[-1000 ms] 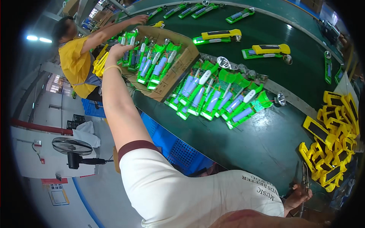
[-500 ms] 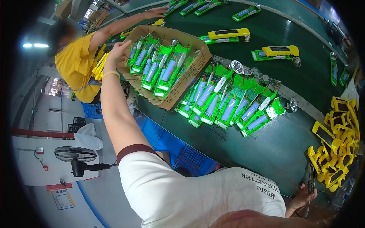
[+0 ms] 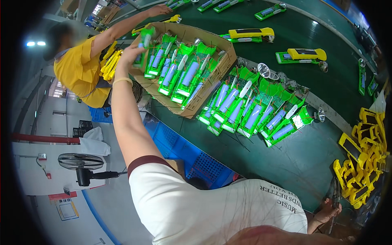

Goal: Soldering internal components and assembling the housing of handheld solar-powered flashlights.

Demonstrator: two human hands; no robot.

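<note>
My left hand (image 3: pixel 131 55) is closed on a green flashlight half (image 3: pixel 145 45), held at the left end of an open cardboard box (image 3: pixel 200 107) and blurred by motion. Inside the box lie several more green flashlight halves (image 3: pixel 188 77) with purple battery cells, wires and boards. Far to the lower right, my right hand (image 3: pixel 328 211) grips a slim dark hand tool (image 3: pixel 336 192), its exact kind unclear. Beside that tool is a heap of yellow flashlight frames (image 3: pixel 361 163).
A row of open green flashlight halves (image 3: pixel 255 112) with silver reflectors lies on the green table (image 3: pixel 281 163). Yellow-and-green flashlights (image 3: pixel 304 54) sit on the belt beyond. At left, a co-worker in yellow (image 3: pixel 79 67) reaches over the belt. Blue crates (image 3: pixel 206 167) stand below the table edge.
My left hand, earlier at the box's left end, now holds a green flashlight half raised there. The view has shifted slightly. My right hand keeps its grip on the tool.
</note>
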